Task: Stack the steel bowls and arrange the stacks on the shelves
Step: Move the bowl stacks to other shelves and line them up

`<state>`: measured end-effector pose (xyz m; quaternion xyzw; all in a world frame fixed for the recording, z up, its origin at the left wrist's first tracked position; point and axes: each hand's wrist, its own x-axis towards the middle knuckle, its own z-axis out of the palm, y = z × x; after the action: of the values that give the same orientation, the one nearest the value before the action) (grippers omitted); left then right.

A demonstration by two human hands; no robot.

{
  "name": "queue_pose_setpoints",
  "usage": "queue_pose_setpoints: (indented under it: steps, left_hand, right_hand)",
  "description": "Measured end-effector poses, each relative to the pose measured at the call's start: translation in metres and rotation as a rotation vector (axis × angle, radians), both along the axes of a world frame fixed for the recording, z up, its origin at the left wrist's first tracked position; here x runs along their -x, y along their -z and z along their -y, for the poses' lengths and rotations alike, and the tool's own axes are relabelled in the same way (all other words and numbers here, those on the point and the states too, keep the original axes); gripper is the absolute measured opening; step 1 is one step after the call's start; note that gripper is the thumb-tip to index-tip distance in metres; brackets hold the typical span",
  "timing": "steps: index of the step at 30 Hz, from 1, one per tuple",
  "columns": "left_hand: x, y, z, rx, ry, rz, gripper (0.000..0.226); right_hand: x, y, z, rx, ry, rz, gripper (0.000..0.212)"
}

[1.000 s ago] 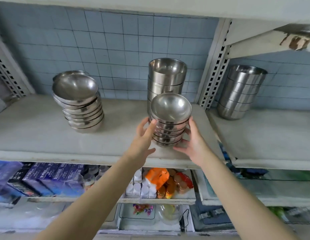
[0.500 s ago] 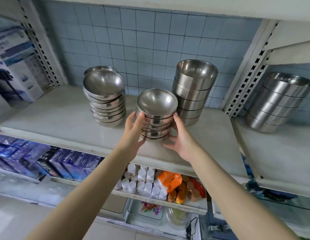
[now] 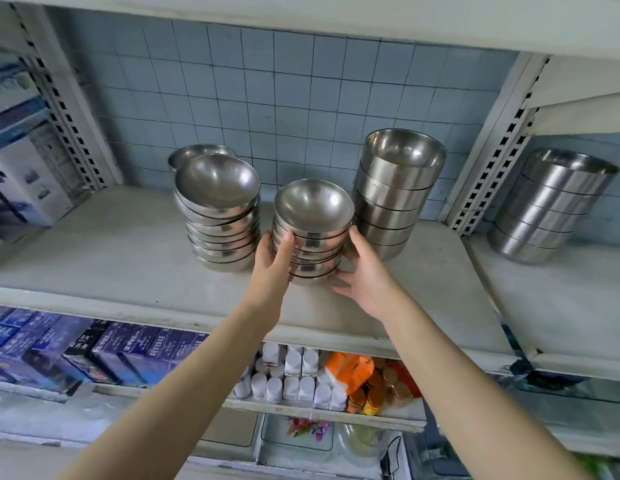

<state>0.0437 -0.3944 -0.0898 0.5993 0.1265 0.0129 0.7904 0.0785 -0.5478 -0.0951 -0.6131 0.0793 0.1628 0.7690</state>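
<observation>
A small stack of steel bowls (image 3: 313, 216) stands on the white shelf (image 3: 128, 258), held between both my hands. My left hand (image 3: 272, 268) grips its left side and my right hand (image 3: 365, 271) cups its right side. Just to the left is a wider stack of shallow bowls (image 3: 220, 209), with one more bowl (image 3: 194, 153) behind it. To the right rises a tall stack of deep bowls (image 3: 395, 188). Another tall stack of deep bowls (image 3: 551, 206) sits on the neighbouring shelf at the right.
Perforated metal uprights (image 3: 488, 161) separate the shelf bays, and blue tiles back them. Below are dark blue boxes (image 3: 93, 351), white bottles (image 3: 291, 379), an orange packet (image 3: 348, 368) and amber jars (image 3: 381, 393). Printed cartons (image 3: 21, 147) stand at the far left.
The small stack, held in both hands, has slid left along the shelf, away from the front of the tall deep stack into the gap between the two stacks.
</observation>
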Motion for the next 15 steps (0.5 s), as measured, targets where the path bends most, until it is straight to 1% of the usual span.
queue_pose_setpoints:
  steps: [1, 2, 4, 6, 8, 10, 12, 15]
  left_hand:
    - [0.003, 0.003, 0.0, 0.004, -0.034, -0.014, 0.079]
    - [0.009, 0.005, 0.001, 0.008, -0.074, -0.031, 0.076]
    - [0.023, 0.01, 0.005, 0.045, -0.124, -0.04, 0.056]
    - [0.04, 0.015, 0.013, 0.09, -0.052, -0.03, 0.039]
    - [0.052, 0.018, 0.024, 0.069, 0.1, -0.021, 0.035]
    - [0.055, 0.02, 0.038, 0.023, 0.242, -0.025, 0.04]
    - [0.049, 0.019, 0.054, -0.01, 0.332, -0.056, 0.061]
    - [0.03, 0.017, 0.082, -0.036, 0.353, -0.078, 0.075]
  right_hand:
    - [0.0, 0.0, 0.004, -0.006, 0.022, 0.005, 0.066]
    - [0.0, 0.0, 0.009, -0.016, 0.054, 0.009, 0.069]
    - [0.001, 0.001, 0.026, -0.031, 0.138, 0.009, 0.069]
    - [0.002, 0.001, 0.047, -0.025, 0.195, 0.022, 0.063]
    - [0.001, -0.001, 0.067, 0.008, 0.228, 0.042, 0.059]
    - [-0.002, -0.006, 0.085, 0.024, 0.271, 0.062, 0.056]
    - [-0.009, -0.013, 0.101, 0.029, 0.298, 0.082, 0.052]
    - [-0.025, -0.022, 0.121, 0.053, 0.301, 0.102, 0.06]
